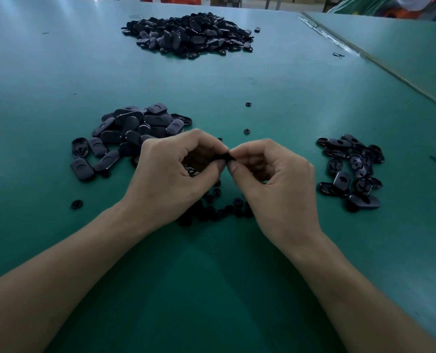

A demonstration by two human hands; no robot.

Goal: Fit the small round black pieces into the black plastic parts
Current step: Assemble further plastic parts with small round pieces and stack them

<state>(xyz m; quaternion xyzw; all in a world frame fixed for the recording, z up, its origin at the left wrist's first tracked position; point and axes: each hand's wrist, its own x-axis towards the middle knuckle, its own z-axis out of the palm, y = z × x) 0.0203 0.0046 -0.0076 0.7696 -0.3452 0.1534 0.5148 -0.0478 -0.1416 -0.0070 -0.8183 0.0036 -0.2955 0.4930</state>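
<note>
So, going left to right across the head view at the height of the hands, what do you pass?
Pile of black plastic parts → left hand → small black piece pinched between both hands' fingertips → right hand → smaller cluster of black plastic parts.

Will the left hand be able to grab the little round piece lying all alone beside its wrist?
Probably yes: only bare table lies between the left hand and that lone round piece. But it is busy pinching a small black piece together with the right hand.
</note>
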